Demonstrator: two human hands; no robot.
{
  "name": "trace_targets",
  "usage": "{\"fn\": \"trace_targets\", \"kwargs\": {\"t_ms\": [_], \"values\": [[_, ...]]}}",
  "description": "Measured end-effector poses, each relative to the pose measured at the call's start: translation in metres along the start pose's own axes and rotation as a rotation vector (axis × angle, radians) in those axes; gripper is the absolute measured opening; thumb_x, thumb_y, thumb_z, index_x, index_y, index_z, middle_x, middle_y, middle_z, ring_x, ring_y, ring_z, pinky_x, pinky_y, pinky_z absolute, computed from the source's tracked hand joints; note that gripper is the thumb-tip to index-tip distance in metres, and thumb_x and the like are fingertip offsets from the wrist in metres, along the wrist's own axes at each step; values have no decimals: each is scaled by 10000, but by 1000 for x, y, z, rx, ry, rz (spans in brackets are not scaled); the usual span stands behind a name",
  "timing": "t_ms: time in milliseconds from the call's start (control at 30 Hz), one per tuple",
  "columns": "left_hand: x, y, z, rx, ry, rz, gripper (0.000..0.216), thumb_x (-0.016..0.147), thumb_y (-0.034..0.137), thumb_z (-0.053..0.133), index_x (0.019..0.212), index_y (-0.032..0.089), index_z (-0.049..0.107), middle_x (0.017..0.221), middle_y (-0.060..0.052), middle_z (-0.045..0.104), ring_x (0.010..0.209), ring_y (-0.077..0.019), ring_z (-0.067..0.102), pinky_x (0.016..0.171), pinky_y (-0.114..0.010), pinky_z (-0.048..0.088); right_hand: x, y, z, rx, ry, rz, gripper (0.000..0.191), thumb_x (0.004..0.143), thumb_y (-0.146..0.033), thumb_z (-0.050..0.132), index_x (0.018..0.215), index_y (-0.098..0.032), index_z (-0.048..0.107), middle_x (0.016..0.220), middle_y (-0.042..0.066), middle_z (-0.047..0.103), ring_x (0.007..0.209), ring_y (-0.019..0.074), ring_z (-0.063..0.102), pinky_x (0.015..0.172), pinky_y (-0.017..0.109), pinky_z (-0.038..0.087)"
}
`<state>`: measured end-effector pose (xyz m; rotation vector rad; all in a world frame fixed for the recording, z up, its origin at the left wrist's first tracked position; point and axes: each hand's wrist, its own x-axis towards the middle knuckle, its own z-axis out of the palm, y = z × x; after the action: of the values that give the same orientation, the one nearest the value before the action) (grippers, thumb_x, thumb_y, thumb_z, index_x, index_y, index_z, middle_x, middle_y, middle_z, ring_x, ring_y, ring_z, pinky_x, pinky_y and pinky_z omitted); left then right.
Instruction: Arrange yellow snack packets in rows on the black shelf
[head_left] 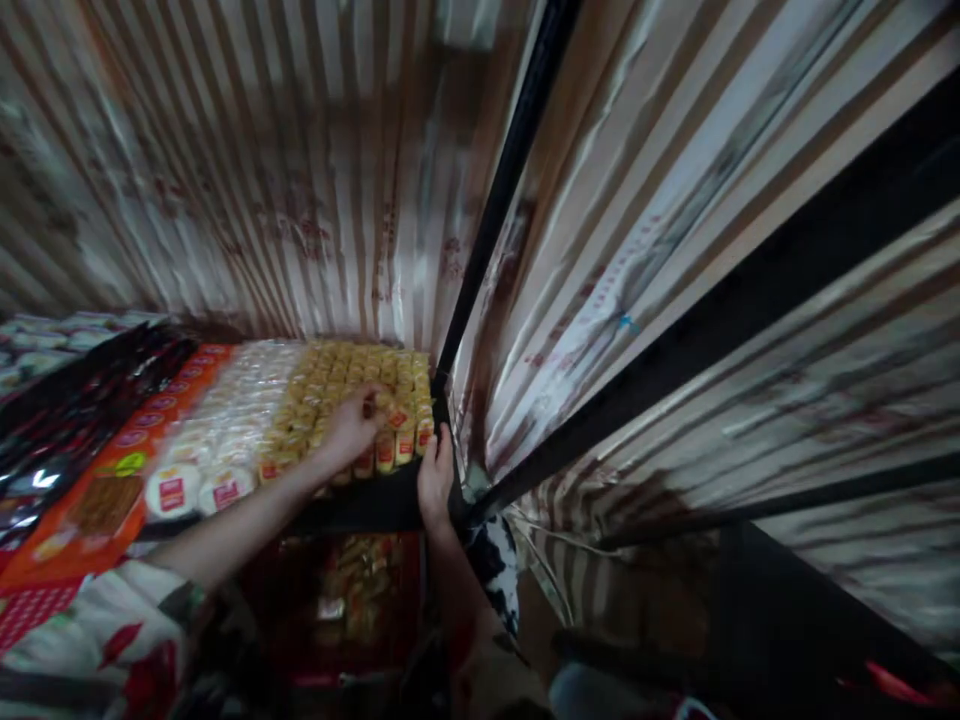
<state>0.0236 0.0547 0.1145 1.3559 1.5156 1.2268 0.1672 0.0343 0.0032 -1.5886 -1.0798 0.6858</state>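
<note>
Under left hand [352,425], yellow red-labelled packets [337,370]

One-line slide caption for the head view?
Left hand on rows of yellow packets on a shelf; right hand against the black post at the shelf's corner.

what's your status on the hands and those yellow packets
Left hand on rows of small yellow wrapped packets, grip unclear. Right hand against black metal shelf post. Round white packets alongside, further left.
</note>
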Motion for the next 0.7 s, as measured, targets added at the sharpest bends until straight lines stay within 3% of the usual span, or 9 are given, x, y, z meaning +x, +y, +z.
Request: {"fn": "trace_targets", "kwargs": {"t_ms": [200, 333, 533, 700], "values": [[57, 8, 31, 53, -44, 130, 264, 656, 100, 610, 907, 181, 596, 769, 4, 587, 722, -159, 547, 761, -285, 437, 20, 8, 13, -2, -41, 48, 601, 891, -498, 271, 1374, -153, 364, 1412, 108, 397, 1314, 217, 343, 1087, 384, 240], [89, 10, 60, 79, -74, 195, 322, 648, 66, 601, 948, 182, 588, 813, -15, 594, 808, -181, 555, 838, -311, 424, 16, 20, 21, -49, -72, -68, 600, 888, -499, 275, 1370, -155, 369, 1402, 114, 411, 1291, 221, 375, 1076, 392, 260], [123, 4, 107, -8, -148, 230, 384, 590, -5, 601, 919, 192, 606, 946, -36, 622, 994, -222, 547, 967, -326, 358, 14, 22, 22, -83, -33, -104, 596, 881, -506, 304, 1341, -139, 402, 1371, 151, 441, 1263, 255, 409, 1041, 423, 313], [144, -10, 130, -42, -235, 201, 359, 556, -31, 603, 859, 158, 642, 937, -57, 620, 1052, -269, 523, 1005, -358, 321, 13, 32, 22, -63, 0, -157, 580, 891, -506, 306, 1315, -130, 430, 1335, 167, 476, 1239, 252, 442, 1024, 414, 348]]}}
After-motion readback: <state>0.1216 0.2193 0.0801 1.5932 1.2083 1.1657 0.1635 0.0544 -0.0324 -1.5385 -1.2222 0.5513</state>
